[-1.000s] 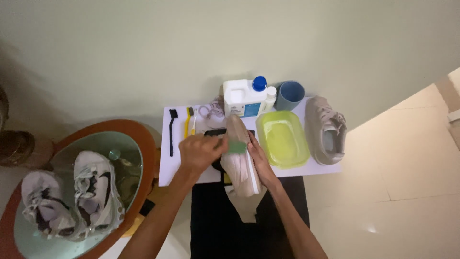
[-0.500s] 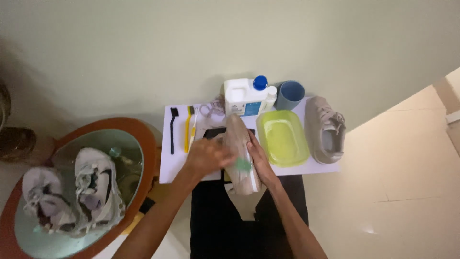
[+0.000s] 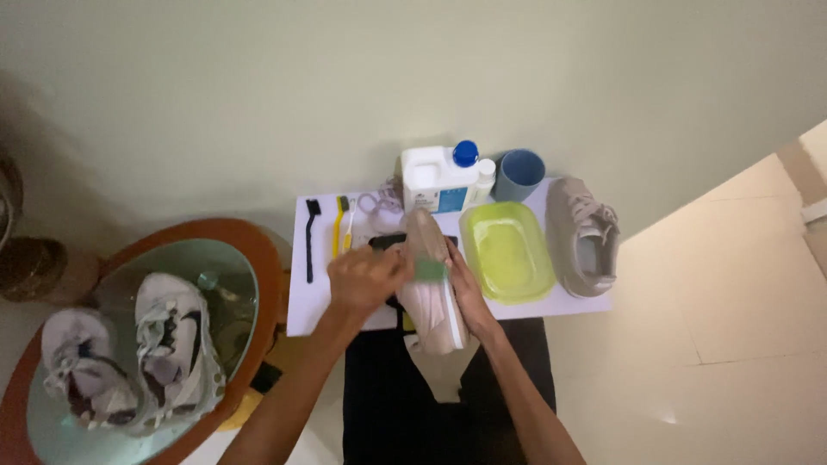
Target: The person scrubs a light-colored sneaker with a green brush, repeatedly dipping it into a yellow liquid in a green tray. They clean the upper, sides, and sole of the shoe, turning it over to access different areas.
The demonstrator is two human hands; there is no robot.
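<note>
The shoe [image 3: 428, 288] lies between the hands, its long axis running away from the person over the tabletop [image 3: 319, 301] edge. The right hand [image 3: 469, 297] grips its right side; the left hand [image 3: 366, 277], closed, presses a green sponge [image 3: 429, 269] onto it.

Hands [image 3: 413, 288] hold a beige shoe [image 3: 431, 288] and green sponge [image 3: 428, 269]

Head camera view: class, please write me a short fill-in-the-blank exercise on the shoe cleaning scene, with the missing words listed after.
1. The left hand presses a ____ sponge against the beige shoe.
2. The right hand steadies the ____ from its other side.
3. The lime basin lies between the held shoe and a second ____.
4. Two more shoes rest on a ____ glass table.

Missing words: green; shoe; shoe; round
</note>
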